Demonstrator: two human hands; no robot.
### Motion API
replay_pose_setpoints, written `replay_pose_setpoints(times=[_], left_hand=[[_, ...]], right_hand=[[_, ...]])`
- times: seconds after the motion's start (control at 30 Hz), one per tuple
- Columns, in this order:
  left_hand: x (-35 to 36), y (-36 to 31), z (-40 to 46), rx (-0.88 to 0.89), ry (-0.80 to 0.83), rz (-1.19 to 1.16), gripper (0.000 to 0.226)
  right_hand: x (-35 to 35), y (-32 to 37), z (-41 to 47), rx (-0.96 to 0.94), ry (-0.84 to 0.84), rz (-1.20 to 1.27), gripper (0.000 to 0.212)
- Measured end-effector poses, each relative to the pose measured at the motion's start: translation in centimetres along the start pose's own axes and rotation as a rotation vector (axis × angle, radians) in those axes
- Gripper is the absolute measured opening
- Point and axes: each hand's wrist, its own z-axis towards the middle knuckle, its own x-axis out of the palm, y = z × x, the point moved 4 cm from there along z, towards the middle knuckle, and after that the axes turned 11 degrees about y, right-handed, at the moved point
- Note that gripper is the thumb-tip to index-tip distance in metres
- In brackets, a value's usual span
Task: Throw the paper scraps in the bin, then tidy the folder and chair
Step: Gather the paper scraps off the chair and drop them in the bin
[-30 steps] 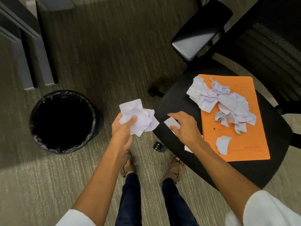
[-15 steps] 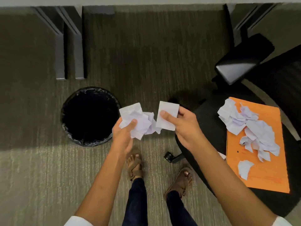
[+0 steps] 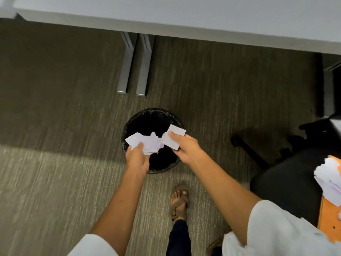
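Both hands hover over the round black bin (image 3: 147,115), lined with a black bag, on the carpet. My left hand (image 3: 137,157) grips a crumpled bunch of white paper scraps (image 3: 145,142). My right hand (image 3: 185,148) pinches a flat white scrap (image 3: 172,136) between thumb and fingers. At the right edge the black chair seat (image 3: 287,185) carries the orange folder (image 3: 329,218), with more white scraps (image 3: 330,179) piled on it. Most of the folder lies outside the view.
A grey desk top (image 3: 184,13) runs across the top, with two grey legs (image 3: 135,65) standing behind the bin. The chair's base arm and caster (image 3: 247,150) stretch over the carpet to the right. My sandalled foot (image 3: 180,202) stands below the bin.
I have turned left and stepped to the bin. Both hands, each holding its paper, have moved from beside the chair to above the bin's opening. The chair has slid to the right edge.
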Motion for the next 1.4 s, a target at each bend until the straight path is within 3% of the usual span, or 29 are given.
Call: replay_pose_setpoints(times=[0.17, 0.37, 0.43, 0.53, 0.73, 0.83, 0.93, 1.03, 1.1, 1.2, 1.3, 1.4], left_hand=[[0.0, 0.1, 1.4, -0.208, 0.082, 0.0, 0.067], [-1.8, 1.4, 0.7, -0.247, 0.095, 0.036, 0.079], [-1.5, 2.1, 0.1, -0.243, 0.068, 0.131, 0.078], [0.0, 4.0, -0.6, -0.274, 0.048, 0.39, 0.056], [9.4, 14.0, -7.2, -0.358, 0.316, 0.822, 0.011], [13.4, 18.9, -11.9, -0.183, 0.516, 1.079, 0.01], [16.5, 23.8, -16.9, 0.067, 0.811, 1.42, 0.012], [18.9, 28.3, -20.8, 0.322, 1.095, 1.66, 0.035], [20.0, 31.5, -22.8, 0.467, 1.242, 1.847, 0.058], [20.7, 34.7, -23.8, 0.635, 1.344, 2.065, 0.083], [20.8, 37.5, -24.2, 0.738, 1.356, 2.318, 0.097], [20.4, 39.4, -24.1, 0.847, 1.305, 2.514, 0.092]], right_hand=[[-0.1, -0.4, 2.2, 0.118, 0.044, -0.108, 0.073], [-4.1, -0.7, 1.2, 0.119, 0.07, 0.136, 0.104], [-6.5, -0.3, 0.2, 0.095, 0.06, 0.206, 0.104], [-10.1, -0.1, -2.5, 0.047, 0.018, 0.248, 0.089], [-19.0, 2.3, -9.3, -0.076, -0.166, 0.117, 0.047], [-25.8, 5.1, -14.1, -0.228, -0.396, 0.036, 0.03], [-34.1, 6.7, -20.4, -0.407, -0.762, -0.071, 0.022], [-40.7, 5.8, -25.6, -0.451, -1.115, -0.205, 0.021], [-44.4, 4.3, -28.2, -0.405, -1.239, -0.303, 0.026], [-47.8, 2.0, -29.4, -0.217, -1.236, -0.472, 0.046], [-49.7, 0.0, -29.1, -0.068, -1.079, -0.628, 0.067], [-50.5, -1.0, -28.4, -0.077, -0.975, -0.769, 0.061]])
